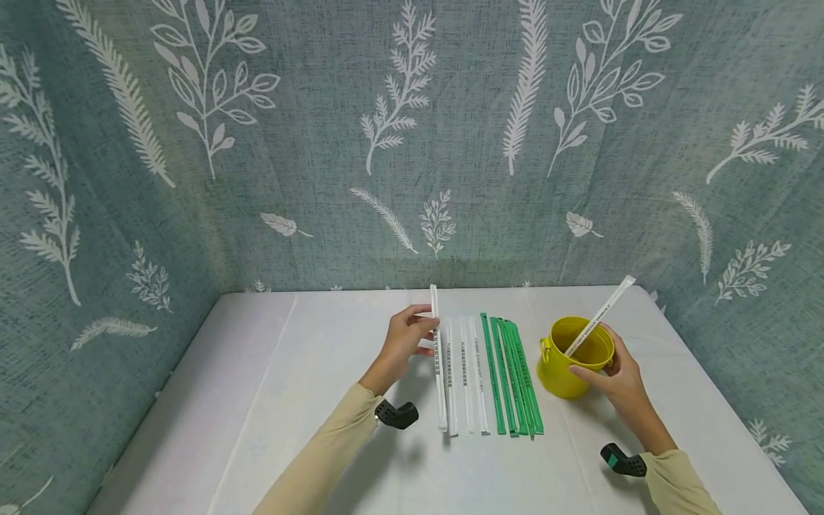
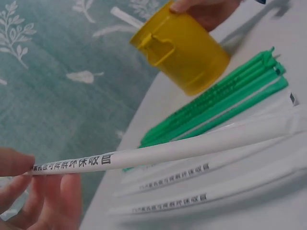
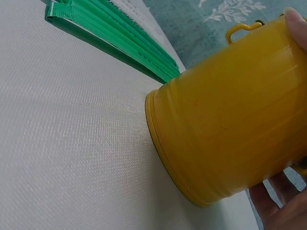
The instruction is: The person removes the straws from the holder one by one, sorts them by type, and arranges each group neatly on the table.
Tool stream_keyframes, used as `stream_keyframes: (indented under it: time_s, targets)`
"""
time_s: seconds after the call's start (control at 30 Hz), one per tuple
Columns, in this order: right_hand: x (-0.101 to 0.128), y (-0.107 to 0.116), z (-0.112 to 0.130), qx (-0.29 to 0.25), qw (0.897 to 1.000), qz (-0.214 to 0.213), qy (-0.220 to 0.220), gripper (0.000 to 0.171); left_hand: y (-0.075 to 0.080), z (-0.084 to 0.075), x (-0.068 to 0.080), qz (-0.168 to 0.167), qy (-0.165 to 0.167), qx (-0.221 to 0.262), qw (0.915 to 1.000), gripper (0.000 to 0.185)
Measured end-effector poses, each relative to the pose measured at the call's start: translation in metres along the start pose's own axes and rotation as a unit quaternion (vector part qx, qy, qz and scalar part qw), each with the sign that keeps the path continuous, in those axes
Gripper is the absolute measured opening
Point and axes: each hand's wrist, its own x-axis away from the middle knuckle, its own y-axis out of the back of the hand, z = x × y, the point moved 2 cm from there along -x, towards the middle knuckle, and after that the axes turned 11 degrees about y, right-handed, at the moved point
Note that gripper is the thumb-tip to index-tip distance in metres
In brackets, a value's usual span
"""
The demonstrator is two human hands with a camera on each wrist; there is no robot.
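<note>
While the right hand [image 1: 618,379] curls around the yellow bucket [image 1: 569,361], the left hand [image 1: 405,342] pinches a white paper-wrapped straw [image 1: 438,357] printed with black characters, raised above the table's [image 1: 257,400] row of straws.

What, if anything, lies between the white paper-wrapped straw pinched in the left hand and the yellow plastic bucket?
The white paper-wrapped straws and green wrapped straws lie flat on the table between the lifted white straw in the left hand and the yellow plastic bucket. Nothing visible stands above them.
</note>
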Motion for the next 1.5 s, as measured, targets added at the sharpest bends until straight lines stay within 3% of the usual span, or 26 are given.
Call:
stream_keyframes:
  time_s: [0.6, 1.07, 1.3, 1.5]
  targets:
    - [-0.001, 0.001, -0.002, -0.003, 1.000, -0.003, 0.010, 0.086, 0.010, 0.015, -0.017, 0.014, 0.030, -0.032, 0.9989, 0.039]
    - [-0.002, 0.001, -0.005, 0.010, 1.000, -0.002, 0.009, 0.087, 0.008, 0.034, -0.033, -0.037, 0.000, -0.090, 0.9952, 0.033]
    - [0.000, 0.000, -0.011, -0.023, 0.999, -0.003, 0.023, 0.085, 0.005, 0.040, -0.035, -0.059, 0.002, -0.112, 0.9919, 0.033]
    - [0.000, 0.000, -0.012, -0.010, 1.000, -0.002, 0.022, 0.084, 0.002, 0.043, -0.036, -0.067, -0.011, -0.140, 0.9879, 0.031]
